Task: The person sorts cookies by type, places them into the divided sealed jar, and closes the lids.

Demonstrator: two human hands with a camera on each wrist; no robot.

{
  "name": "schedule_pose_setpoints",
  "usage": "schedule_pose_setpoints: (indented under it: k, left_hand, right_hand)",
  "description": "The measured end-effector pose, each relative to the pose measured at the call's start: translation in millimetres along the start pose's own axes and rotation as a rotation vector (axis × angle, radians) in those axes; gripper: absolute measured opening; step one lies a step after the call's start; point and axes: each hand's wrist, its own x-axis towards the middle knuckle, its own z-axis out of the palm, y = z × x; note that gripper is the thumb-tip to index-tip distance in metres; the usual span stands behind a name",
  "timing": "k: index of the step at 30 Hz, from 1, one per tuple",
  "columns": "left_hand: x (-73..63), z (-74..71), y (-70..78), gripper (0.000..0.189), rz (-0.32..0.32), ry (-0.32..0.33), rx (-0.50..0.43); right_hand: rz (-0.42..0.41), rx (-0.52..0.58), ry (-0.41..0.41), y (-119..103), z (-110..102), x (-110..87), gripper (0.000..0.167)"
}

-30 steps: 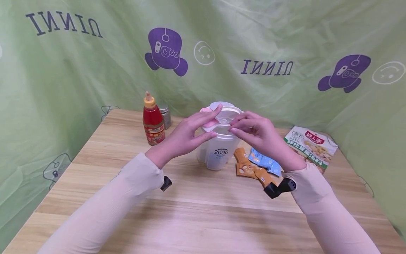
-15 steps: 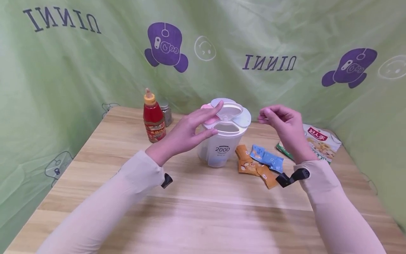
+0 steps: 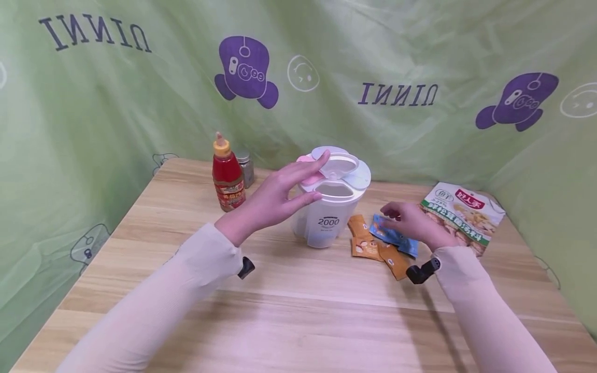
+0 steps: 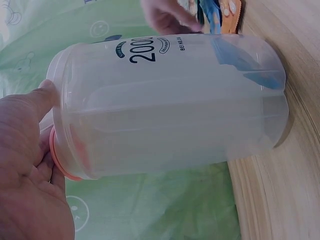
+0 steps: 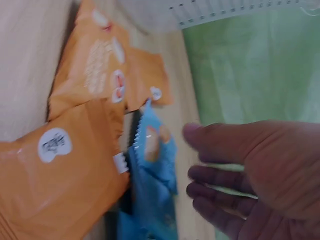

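Observation:
A translucent plastic storage canister [image 3: 328, 223] marked 2000 stands upright on the table, its front lid flap [image 3: 339, 165] raised over an opening. My left hand [image 3: 280, 196] rests against the lid, thumb at the rim and forefinger stretched along the flap. Through the canister's wall in the left wrist view, a blue packet [image 4: 250, 72] shows at the bottom. My right hand [image 3: 410, 223] holds nothing and hovers over blue snack packets [image 3: 394, 238], fingers loosely bent. In the right wrist view its fingertips are just beside a blue packet [image 5: 155, 175]. Orange packets [image 3: 367, 248] lie next to them.
A red sauce bottle [image 3: 228, 181] with a yellow cap stands back left, a small glass jar [image 3: 246, 168] behind it. A food packet [image 3: 466, 215] lies right, by my right wrist. A green curtain [image 3: 396, 52] hangs behind the wooden table [image 3: 298, 321].
My right hand has left the canister's opening, swung out to the right and come down to the blue packets. My left hand has stayed at the lid.

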Motion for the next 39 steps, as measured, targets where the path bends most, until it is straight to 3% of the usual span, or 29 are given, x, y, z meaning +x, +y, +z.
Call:
schedule_pose_setpoints:
  k: [5, 12, 32, 39]
  left_hand:
    - [-0.5, -0.3, 0.5, 0.074, -0.002, 0.005, -0.001]
    - [-0.1, 1.4, 0.2, 0.074, -0.004, 0.004, 0.002]
    - [-0.7, 2.6, 1.3, 0.074, -0.006, 0.003, 0.001]
    - [-1.0, 2.9, 1.0, 0.075, -0.015, 0.003, 0.004]
  right_hand:
    - [0.039, -0.062, -0.073, 4.1, 6.2, 3.2, 0.05]
    - [0.068, -0.081, -0.068, 8.0, 10.0, 5.6, 0.046]
    - [0.106, 0.084, 0.154, 24.7, 16.9, 7.5, 0.04]
    - [0.14, 0.197, 0.23, 27.7, 15.1, 5.0, 0.043]
